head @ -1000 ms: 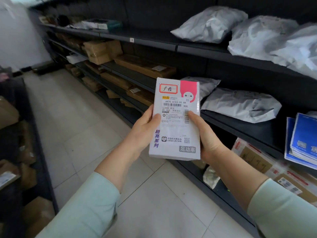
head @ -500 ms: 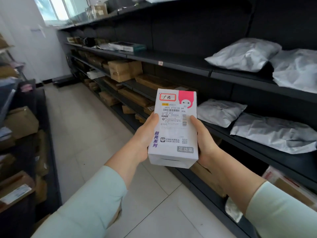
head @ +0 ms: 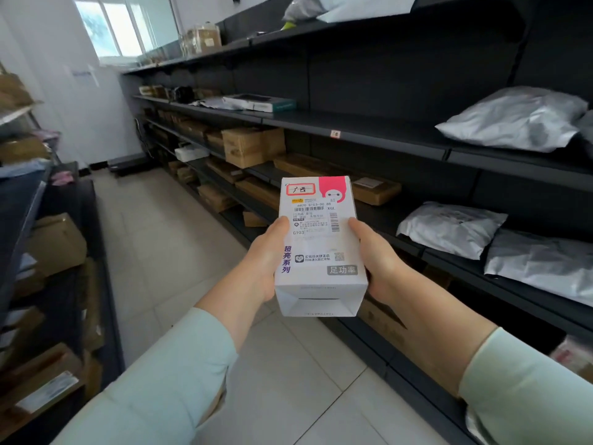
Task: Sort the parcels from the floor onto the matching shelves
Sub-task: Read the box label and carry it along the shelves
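A white box parcel [head: 321, 252] with a pink corner, a shipping label and a red-framed handwritten tag is held upright in front of me. My left hand [head: 266, 255] grips its left side and my right hand [head: 375, 258] grips its right side. The black shelves [head: 369, 139] run along the right, carrying grey poly bags [head: 516, 120] on the near part and brown cardboard boxes [head: 253, 146] farther down. The parcel is in the aisle, apart from the shelves.
A second rack [head: 38, 220] with cardboard boxes lines the left side. The tiled floor aisle [head: 160, 245] runs between the racks toward a white wall and a window [head: 125, 24]. A flat white and teal box [head: 260, 102] lies on an upper shelf.
The view has swung up and to the left along the aisle. The shelves and bags slid right in the frame. Both hands keep the same hold on the parcel.
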